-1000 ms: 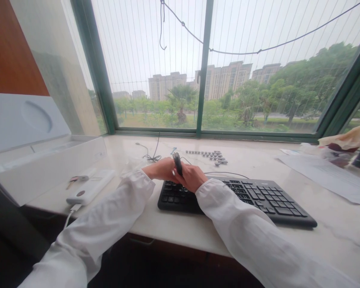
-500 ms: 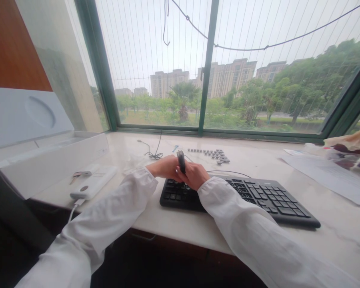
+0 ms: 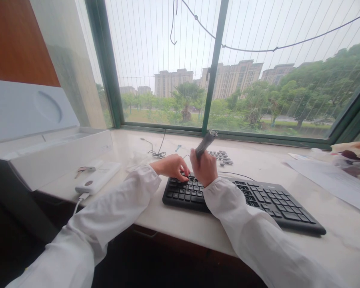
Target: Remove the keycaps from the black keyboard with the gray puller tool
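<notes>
A black keyboard [image 3: 195, 197] lies on the pale desk, with some key positions bare of keycaps. My left hand [image 3: 170, 166] rests at its upper left keys, thumb and forefinger bent close together on the key row; whatever is between the tips is too small to make out. My right hand [image 3: 206, 170] is closed in a fist round a dark thick-handled tool [image 3: 206, 144], whose shiny end points up and right. That fist is over the keyboard's left-middle part and hides keys below it. Several loose keycaps [image 3: 223, 156] lie in rows behind, partly covered by my right hand.
A coiled cable [image 3: 157, 154] and a small blue item [image 3: 178, 148] lie near the window. At left are an open white box [image 3: 69, 154], a white power bank [image 3: 98, 180] with a cable, and keys [image 3: 83, 171]. Papers [image 3: 327, 176] lie at right.
My hands have moved apart: the right went right and up, its tool now tilted rightward and showing more. My left fingers have come down onto the keys. The view has shifted slightly.
</notes>
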{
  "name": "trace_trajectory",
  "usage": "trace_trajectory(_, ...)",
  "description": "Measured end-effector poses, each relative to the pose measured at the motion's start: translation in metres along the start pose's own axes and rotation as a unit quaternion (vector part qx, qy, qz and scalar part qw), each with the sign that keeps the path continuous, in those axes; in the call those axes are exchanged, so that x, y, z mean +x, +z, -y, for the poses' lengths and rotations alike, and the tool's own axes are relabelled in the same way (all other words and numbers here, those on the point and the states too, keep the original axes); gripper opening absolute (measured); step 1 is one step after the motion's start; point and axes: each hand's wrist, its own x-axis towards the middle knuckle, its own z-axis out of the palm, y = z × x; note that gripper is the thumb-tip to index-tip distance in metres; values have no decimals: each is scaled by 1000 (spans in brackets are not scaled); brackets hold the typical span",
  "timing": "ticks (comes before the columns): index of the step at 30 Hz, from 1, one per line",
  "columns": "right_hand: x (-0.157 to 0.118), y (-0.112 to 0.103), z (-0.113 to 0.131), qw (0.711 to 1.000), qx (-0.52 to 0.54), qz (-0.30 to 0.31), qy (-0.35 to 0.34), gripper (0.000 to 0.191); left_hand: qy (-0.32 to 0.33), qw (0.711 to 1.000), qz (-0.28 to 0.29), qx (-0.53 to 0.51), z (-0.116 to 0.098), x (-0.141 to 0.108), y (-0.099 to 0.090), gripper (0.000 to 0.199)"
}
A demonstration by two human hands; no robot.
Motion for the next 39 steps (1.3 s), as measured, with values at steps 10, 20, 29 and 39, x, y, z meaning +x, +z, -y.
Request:
trace_trajectory(10, 12, -13, -34, 987, -16, 133, 86, 32, 9, 998, -68, -16, -2, -3, -1, 17)
trace_trajectory(20, 9, -8, -32, 957, 73, 275, 49, 37, 36, 988, -148, 32, -4, 1, 4, 21)
trace_trajectory(29, 9, -8, -33, 960, 74, 260, 71, 32, 32, 977, -205, 55, -9, 2, 3, 16)
trace_trajectory(39, 12, -17, -37, 960, -84, 224, 143, 45, -113, 953, -223, 169, 19, -3, -3, 20)
